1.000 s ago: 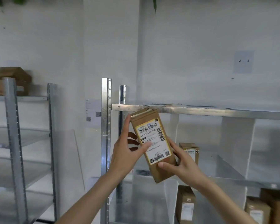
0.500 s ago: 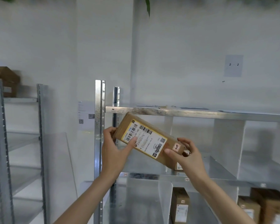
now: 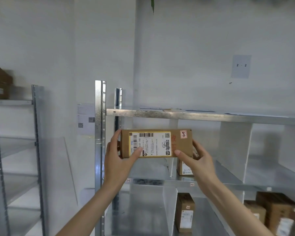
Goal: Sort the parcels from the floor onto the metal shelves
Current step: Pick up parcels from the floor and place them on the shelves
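While the left hand [image 3: 117, 161] and right hand [image 3: 197, 160] grip its ends, the parcel [image 3: 156, 143] lies level between them.

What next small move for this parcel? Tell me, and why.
Probably push the parcel forward into the bay just behind it. Both the left hand and right hand hold it level, between the top shelf and middle shelf.

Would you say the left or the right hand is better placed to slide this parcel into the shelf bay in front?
Probably the left. The left hand grips the parcel at its outer end, beside the upright post, so it can likely push inward; the right hand holds the end nearer the shelf.
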A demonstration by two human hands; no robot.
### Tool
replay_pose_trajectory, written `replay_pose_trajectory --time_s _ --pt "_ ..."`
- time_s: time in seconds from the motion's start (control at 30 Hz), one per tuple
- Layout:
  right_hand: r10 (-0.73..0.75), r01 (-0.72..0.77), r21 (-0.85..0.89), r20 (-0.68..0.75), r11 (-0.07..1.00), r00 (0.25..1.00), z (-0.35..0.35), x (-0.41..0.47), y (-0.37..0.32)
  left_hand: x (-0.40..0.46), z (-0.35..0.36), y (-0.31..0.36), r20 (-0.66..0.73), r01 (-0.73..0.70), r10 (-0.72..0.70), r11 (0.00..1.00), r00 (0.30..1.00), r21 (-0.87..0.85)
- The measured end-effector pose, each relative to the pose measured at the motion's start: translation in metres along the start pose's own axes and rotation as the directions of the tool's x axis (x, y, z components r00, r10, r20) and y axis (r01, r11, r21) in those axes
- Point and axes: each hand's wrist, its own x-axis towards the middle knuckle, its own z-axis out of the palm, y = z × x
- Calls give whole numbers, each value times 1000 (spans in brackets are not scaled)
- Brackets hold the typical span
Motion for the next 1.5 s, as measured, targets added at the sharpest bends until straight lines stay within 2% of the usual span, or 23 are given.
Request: replay_pose_trajectory --time_s 0.13,0.27,0.43,0.63,0.8,0.9,1.0,1.13,1.4,1.5 --pt "-16 16 14 -5 1000 1000 -5 -1 -2 -5 6 -2 34 9 -8 999 999 -50" --pt "-20 19 85 7 996 1000 -10 0 -12 -19 20 -7 143 -19 16 1000 990 15" --pt "-36 36 162 -2 986 999 -16 4 -30 -32 37 -9 200 -106 83 988 976 108" --pt "3 3 209 -28 978 1000 -3 8 -47 -40 51 -8 176 -110 86 985 981 133" --pt "15 -14 106 -8 994 1000 11 10 -39 -47 45 -5 216 -66 48 995 975 74" --pt "-7 17 -77 121 997 993 16 7 -27 -46 40 0 222 -5 1 1000 975 16" --pt "-37 82 -184 235 979 971 21 2 -16 -46 35 -1 190 4 -3 1000 982 -9" --pt "-2 63 -162 349 985 937 24 -5 -2 -46 27 -9 173 -16 22 999 985 -37" --pt "-130 251 -303 367 919 921 25 -23 40 -56 16 -30 223 -2 -7 999 975 41" --pt "-120 284 -363 414 887 902 26 -28 62 -66 14 -47 243 12 -30 997 970 75"
